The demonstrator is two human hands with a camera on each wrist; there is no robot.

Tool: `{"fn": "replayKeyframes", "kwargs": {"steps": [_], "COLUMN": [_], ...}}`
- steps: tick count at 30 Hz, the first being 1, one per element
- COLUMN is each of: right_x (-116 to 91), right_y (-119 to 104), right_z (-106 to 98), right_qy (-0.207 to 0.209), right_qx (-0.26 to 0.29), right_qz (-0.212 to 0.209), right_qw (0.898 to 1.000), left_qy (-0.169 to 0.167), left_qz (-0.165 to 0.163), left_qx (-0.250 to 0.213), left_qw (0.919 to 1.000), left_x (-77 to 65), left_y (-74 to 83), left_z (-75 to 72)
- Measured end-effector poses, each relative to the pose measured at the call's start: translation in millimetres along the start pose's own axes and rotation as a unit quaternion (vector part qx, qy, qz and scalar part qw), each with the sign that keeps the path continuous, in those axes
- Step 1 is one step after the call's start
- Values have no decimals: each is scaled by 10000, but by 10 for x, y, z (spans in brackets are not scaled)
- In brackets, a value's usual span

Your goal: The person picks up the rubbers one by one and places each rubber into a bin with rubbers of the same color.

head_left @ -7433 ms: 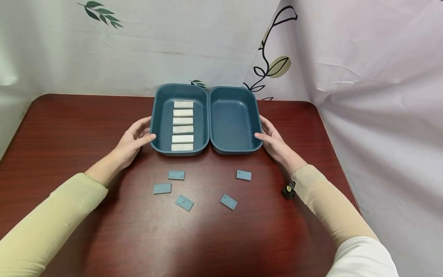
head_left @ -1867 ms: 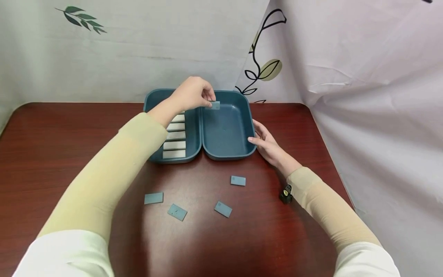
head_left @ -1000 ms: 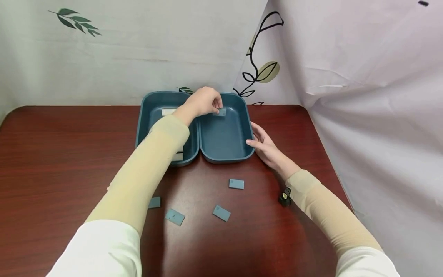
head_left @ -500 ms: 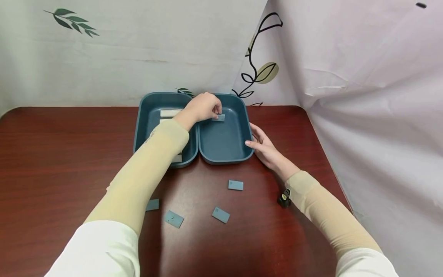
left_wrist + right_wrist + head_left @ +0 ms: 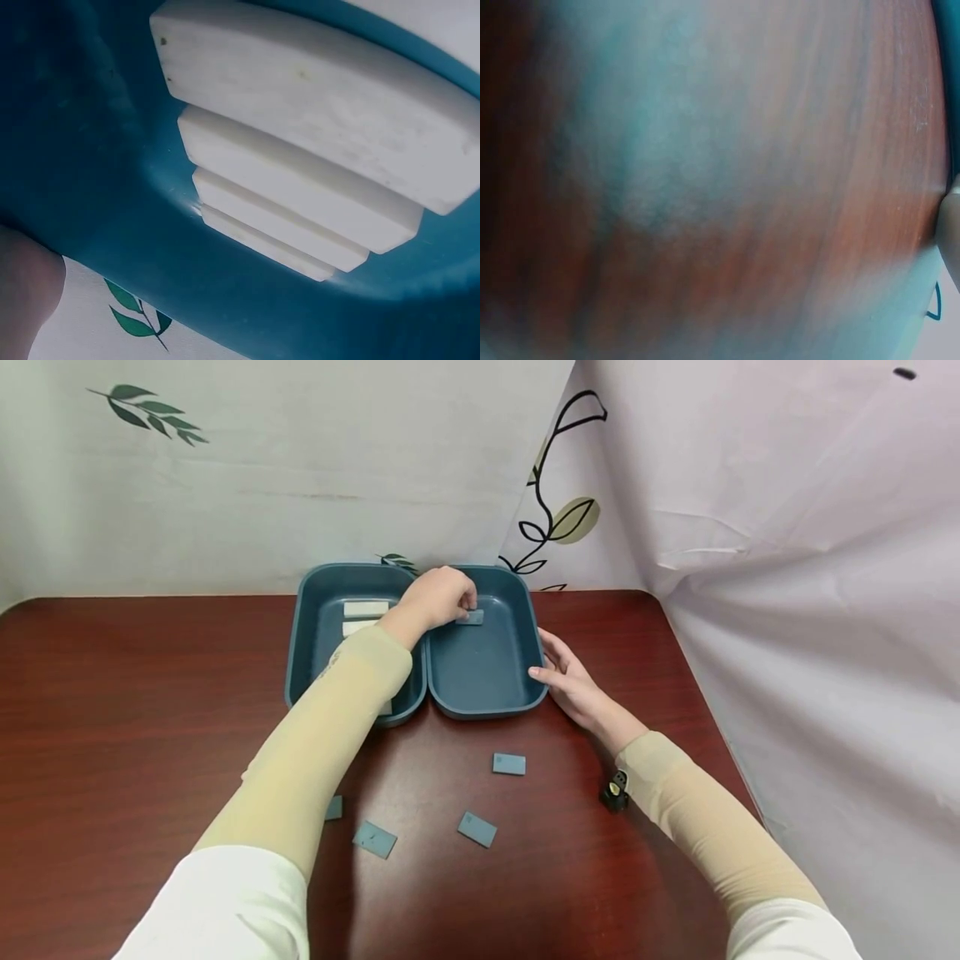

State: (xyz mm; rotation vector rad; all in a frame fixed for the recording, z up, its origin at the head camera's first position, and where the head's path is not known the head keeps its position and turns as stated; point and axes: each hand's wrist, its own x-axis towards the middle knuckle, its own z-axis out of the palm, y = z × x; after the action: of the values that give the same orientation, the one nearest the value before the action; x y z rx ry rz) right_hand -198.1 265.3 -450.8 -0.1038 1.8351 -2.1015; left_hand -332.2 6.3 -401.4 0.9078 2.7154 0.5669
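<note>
My left hand [image 5: 437,597] reaches over the left blue tray [image 5: 297,639] into the right blue tray [image 5: 487,672]. Its fingertips pinch the left end of a small blue-grey rectangular tile [image 5: 472,618], low in the far part of that tray. With my right hand [image 5: 573,689] I hold the right tray's outer wall, thumb at the rim, fingers outside. White blocks [image 5: 315,97] stand in a row in the left tray; my left forearm covers some of them in the head view. The right wrist view catches only a fingertip [image 5: 950,225] beside the tray edge [image 5: 952,67].
On the dark red-brown table [image 5: 540,877] lie more blue-grey tiles: one near the right tray [image 5: 509,764], a tilted tile [image 5: 477,829], another tilted tile [image 5: 375,839] and one partly behind my left sleeve [image 5: 333,807]. A white curtain [image 5: 337,460] hangs behind.
My left hand left the left tray's side, took a tile off the table and carried it into the right tray, lowering it there. Lately it has barely moved. My right hand stayed on the tray.
</note>
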Motion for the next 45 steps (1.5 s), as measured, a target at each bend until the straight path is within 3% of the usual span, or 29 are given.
{"fn": "replayKeyframes", "kwargs": {"steps": [24,31,38,45], "right_x": [-10,-14,-14,-20], "right_y": [11,-1,-8,-16], "right_z": [-3,-1,25,29], "right_qy": [-52,-62,-12,3], "right_qx": [-6,-24,44,26], "right_qz": [4,-13,-18,-16], "right_qw": [10000,10000,10000,10000], "left_qy": [-16,-75,-102,89], "left_qz": [-146,-103,13,212], "left_qx": [336,178,-142,-451], "left_qw": [9993,9998,9998,9987], "left_x": [-17,5,-35,-141], "left_y": [46,31,35,74], "left_z": [15,-7,-125,-304]}}
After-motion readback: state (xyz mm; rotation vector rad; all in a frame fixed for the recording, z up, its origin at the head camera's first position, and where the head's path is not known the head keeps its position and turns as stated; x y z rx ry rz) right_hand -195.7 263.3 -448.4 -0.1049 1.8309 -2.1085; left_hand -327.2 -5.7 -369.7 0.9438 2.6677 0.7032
